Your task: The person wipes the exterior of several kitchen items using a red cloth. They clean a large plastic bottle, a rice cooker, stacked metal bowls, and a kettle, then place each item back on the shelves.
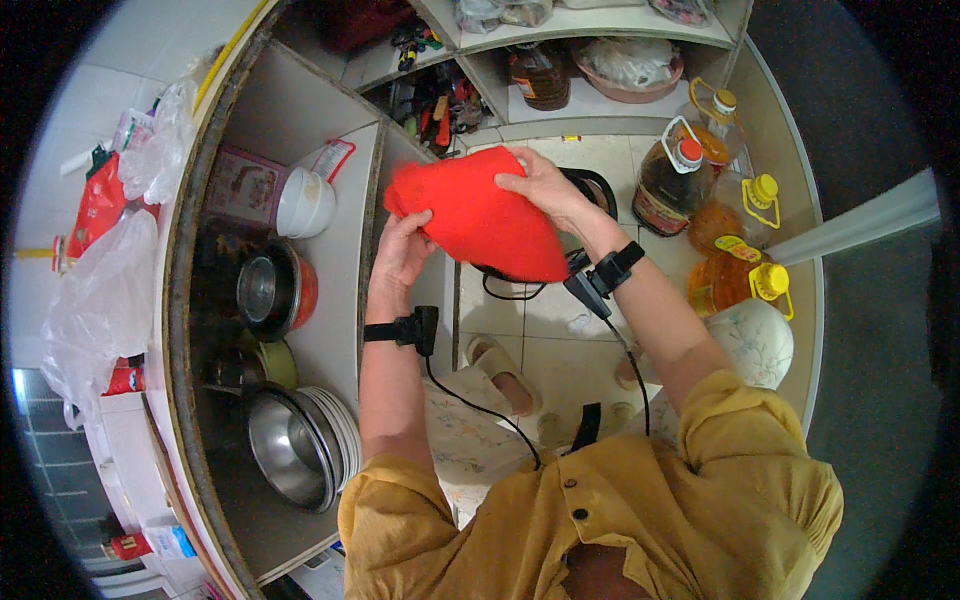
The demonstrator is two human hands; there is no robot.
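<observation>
A bright red cloth (478,215) is stretched between my two hands above the tiled floor. My left hand (403,245) grips its lower left edge, thumb on top. At the cloth's upper right edge, my right hand (548,188) pinches it between thumb and fingers. The cloth hangs in a bunched, rounded shape, and the fingers behind it are mostly hidden. Partly covered by the cloth and my right hand is a black-rimmed object (597,188) on the floor; its kind cannot be made out.
Left, an open cupboard holds white bowls (306,202), a dark pot (268,290) and metal basins (285,445). Ahead are tools (443,120) and a pink basin (640,95). Several liquid-filled jugs (672,185) line the right wall. Black cables run from my wrist straps.
</observation>
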